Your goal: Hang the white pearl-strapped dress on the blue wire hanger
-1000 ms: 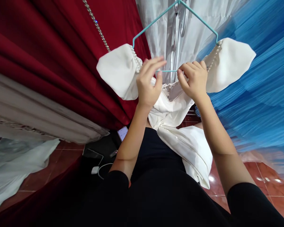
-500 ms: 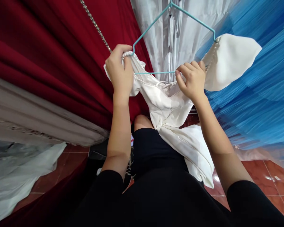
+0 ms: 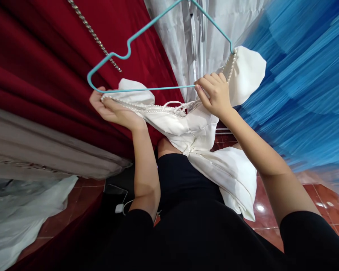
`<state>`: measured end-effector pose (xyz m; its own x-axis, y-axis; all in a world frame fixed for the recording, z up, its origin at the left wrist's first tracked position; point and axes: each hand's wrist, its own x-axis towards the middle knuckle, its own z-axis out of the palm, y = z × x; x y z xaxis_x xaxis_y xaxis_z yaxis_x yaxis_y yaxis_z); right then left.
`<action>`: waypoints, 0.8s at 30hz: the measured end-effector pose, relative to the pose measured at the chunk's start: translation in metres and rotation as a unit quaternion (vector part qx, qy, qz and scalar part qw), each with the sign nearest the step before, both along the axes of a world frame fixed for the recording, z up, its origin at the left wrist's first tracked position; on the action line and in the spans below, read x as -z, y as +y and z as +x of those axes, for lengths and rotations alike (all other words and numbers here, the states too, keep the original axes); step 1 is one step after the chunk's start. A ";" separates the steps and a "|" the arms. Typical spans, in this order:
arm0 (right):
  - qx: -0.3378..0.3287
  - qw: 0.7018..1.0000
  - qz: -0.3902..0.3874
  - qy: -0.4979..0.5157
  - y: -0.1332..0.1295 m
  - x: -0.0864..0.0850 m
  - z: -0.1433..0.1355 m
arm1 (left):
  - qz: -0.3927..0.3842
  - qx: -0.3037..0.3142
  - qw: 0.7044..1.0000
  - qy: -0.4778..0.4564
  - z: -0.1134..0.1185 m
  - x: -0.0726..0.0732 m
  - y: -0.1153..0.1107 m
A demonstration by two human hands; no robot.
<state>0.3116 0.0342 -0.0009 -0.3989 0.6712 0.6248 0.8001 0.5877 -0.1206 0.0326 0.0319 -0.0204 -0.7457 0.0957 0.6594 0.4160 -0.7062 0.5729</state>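
A turquoise clothes hanger [image 3: 155,89] is held up in front of me. A white dress [image 3: 172,126] with pearl-trimmed straps and a lace-up opening hangs from its right end, the strap lying in the notch there. The hanger's left end is bare of the dress. Just below that end, my left hand [image 3: 120,113] is closed on the dress's left pearl strap, its fingertips close to the hanger's corner. My right hand [image 3: 216,96] grips the hanger's lower bar, closed, with the dress against it. The gathered skirt falls over my lap.
Red fabric [image 3: 45,56] hangs at left, with a beaded chain [image 3: 94,35] before it. White garments [image 3: 172,30] hang behind the hanger, blue tulle [image 3: 305,94] at right. A white charger [image 3: 119,208] with a cable lies low at left above red floor tiles [image 3: 267,210].
The left strap has come off the hanger's left shoulder. My left hand has moved left and down with it and turned over; the hanger has shifted left and its left end now shows.
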 end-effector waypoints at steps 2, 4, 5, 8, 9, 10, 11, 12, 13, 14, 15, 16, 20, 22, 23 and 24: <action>-0.005 1.000 -0.002 -0.003 0.003 0.001 0.001 | 0.033 0.007 0.999 -0.011 0.025 0.009 -0.013; -0.005 1.000 -0.001 0.000 0.006 0.003 0.002 | 0.046 0.047 0.997 0.042 0.050 0.014 -0.027; -0.006 1.000 0.000 0.004 0.006 0.004 0.002 | 0.046 0.071 0.992 0.094 0.062 0.014 -0.033; -0.014 1.000 0.009 0.014 0.007 0.006 0.002 | 0.029 0.117 0.946 0.299 0.086 0.006 -0.048; -0.015 1.000 0.011 0.018 0.007 0.006 0.002 | 0.010 0.120 0.930 0.346 0.091 0.001 -0.049; -0.016 1.000 0.012 0.022 0.007 0.007 0.002 | -0.022 0.122 0.919 0.373 0.095 -0.004 -0.050; -0.016 0.999 0.013 0.025 0.007 0.007 0.003 | -0.067 0.121 0.911 0.389 0.097 -0.010 -0.048; -0.016 0.999 0.014 0.028 0.007 0.008 0.003 | -0.121 0.123 0.901 0.398 0.098 -0.014 -0.045; -0.017 0.999 0.016 0.032 0.007 0.008 0.004 | -0.176 0.129 0.887 0.407 0.099 -0.018 -0.042; -0.022 0.999 0.017 0.038 0.007 0.008 0.004 | -0.221 0.137 0.869 0.421 0.099 -0.020 -0.037; -0.030 0.998 0.019 0.044 0.007 0.009 0.005 | -0.253 0.144 0.852 0.435 0.099 -0.021 -0.033; -0.039 0.998 0.021 0.052 0.007 0.009 0.005 | -0.271 0.148 0.840 0.446 0.099 -0.021 -0.030; -0.062 0.996 0.021 0.068 0.007 0.010 0.005 | -0.286 0.136 0.833 0.454 0.095 -0.018 -0.025; -0.066 0.996 0.021 0.064 0.007 0.012 0.006 | -0.287 0.132 0.831 0.457 0.094 -0.018 -0.026; -0.072 0.995 0.022 0.065 0.007 0.013 0.006 | -0.288 0.130 0.830 0.459 0.094 -0.019 -0.026; -0.080 0.994 0.024 0.072 0.007 0.014 0.007 | -0.290 0.127 0.830 0.459 0.095 -0.019 -0.027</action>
<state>0.3184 0.0410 -0.0147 -0.4030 0.5736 0.7132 0.6722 0.7143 -0.1946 0.1273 0.0054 -0.0013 0.1390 0.6737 0.7258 0.7452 -0.5539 0.3714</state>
